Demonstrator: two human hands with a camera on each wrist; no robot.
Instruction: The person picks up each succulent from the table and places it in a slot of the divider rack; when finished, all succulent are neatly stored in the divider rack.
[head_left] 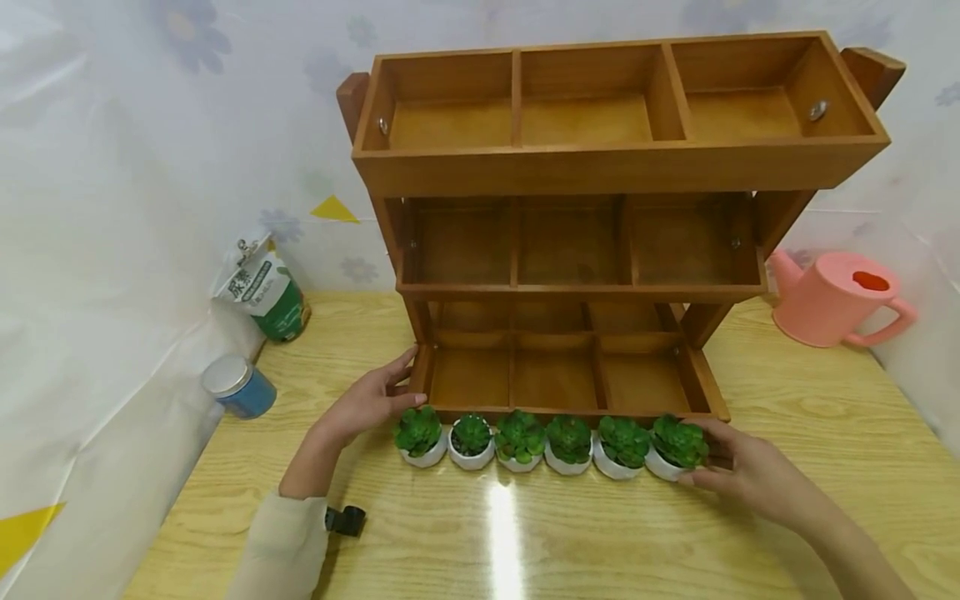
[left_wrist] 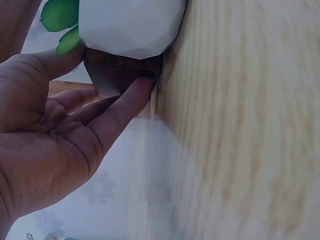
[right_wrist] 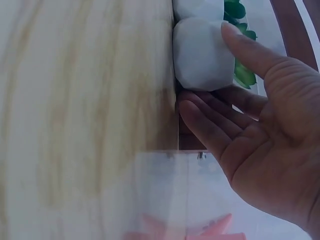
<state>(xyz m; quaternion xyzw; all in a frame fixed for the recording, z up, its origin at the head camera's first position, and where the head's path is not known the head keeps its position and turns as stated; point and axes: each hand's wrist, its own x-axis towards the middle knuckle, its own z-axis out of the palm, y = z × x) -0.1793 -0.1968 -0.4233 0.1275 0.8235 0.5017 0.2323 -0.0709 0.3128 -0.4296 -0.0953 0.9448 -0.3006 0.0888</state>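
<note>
Several small potted succulents (head_left: 520, 437) with white faceted pots stand in a row on the table, along the front of a brown wooden three-tier shelf (head_left: 622, 171). At the row's right end, my right hand (head_left: 757, 479) holds the last succulent (head_left: 677, 442), thumb on the front of its white pot (right_wrist: 204, 55) and fingers around its side. My left hand (head_left: 365, 406) rests against the left end of the shelf's bottom tier, its thumb near the front corner beside the leftmost succulent (head_left: 418, 432). In the left wrist view, a fingertip touches the wood close to the tabletop.
A pink watering can (head_left: 828, 300) stands right of the shelf. To the left are a green-and-white pouch (head_left: 273, 292) with a clip and a blue jar (head_left: 243, 390) with a silver lid. Patterned white sheeting (head_left: 112, 208) hangs behind the wood-grain table (head_left: 420, 533).
</note>
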